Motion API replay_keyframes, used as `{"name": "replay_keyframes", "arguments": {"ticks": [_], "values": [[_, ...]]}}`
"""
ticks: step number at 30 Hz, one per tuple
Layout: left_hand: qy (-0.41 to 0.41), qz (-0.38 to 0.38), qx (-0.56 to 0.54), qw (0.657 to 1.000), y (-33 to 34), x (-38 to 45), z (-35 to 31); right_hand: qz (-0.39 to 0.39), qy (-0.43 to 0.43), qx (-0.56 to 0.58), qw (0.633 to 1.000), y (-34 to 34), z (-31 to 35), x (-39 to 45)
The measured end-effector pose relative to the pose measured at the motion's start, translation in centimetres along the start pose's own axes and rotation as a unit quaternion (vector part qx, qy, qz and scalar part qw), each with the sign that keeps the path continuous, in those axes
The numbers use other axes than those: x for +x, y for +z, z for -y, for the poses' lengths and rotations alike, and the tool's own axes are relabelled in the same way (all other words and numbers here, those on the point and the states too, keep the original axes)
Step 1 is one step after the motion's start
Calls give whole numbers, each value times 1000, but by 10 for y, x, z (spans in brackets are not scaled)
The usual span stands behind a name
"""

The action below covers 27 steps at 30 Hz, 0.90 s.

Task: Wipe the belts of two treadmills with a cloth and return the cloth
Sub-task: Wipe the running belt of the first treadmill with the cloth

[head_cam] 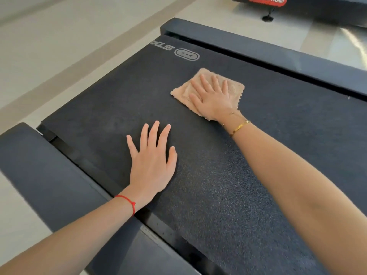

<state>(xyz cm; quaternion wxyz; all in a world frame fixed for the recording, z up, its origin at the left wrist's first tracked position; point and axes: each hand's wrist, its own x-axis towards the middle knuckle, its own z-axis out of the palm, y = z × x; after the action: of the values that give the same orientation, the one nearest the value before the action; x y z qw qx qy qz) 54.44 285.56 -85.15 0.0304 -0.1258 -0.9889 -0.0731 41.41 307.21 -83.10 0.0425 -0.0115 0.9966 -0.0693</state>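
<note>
Near belt's far edge: right hand (212, 96) flat, fingers spread, presses fluffy square tan cloth (234, 90) | left hand (152, 161) splayed on grainy black belt (218, 185)

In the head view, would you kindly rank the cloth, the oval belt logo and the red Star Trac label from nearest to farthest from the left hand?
From the left hand, flat on the belt:
1. Cloth, up-right, under the right hand.
2. Oval belt logo, near the belt's far end.
3. Red Star Trac label, on the other machine at the top edge.

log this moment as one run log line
step: wiping belt | right hand: flat on cloth | left hand: flat on treadmill belt, no cloth | cloth: flat on the belt
</note>
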Motion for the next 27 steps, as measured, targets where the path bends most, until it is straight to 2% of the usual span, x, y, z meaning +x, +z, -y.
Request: {"name": "replay_keyframes", "arguments": {"ticks": [3,5,11,15,17,22,27], "values": [[3,4,2,1000,0,0,0,0,-74,2,997,8,8,-24],[4,4,5,1000,0,0,0,-11,-84,9,996,12,-4,-42],[1,14,10,1000,0,-1,0,-17,33,1,999,7,-40,-30],[-2,12,13,1000,0,-1,-1,-10,99,17,995,2,-32,24],[-1,11,10,1000,0,0,0,-1,101,15,995,-1,-19,51],[2,4,-3,1000,2,1,0,12,-1,0,1000,1,25,86],[3,4,-7,1000,2,2,1,9,-84,1,996,7,37,62]]}}
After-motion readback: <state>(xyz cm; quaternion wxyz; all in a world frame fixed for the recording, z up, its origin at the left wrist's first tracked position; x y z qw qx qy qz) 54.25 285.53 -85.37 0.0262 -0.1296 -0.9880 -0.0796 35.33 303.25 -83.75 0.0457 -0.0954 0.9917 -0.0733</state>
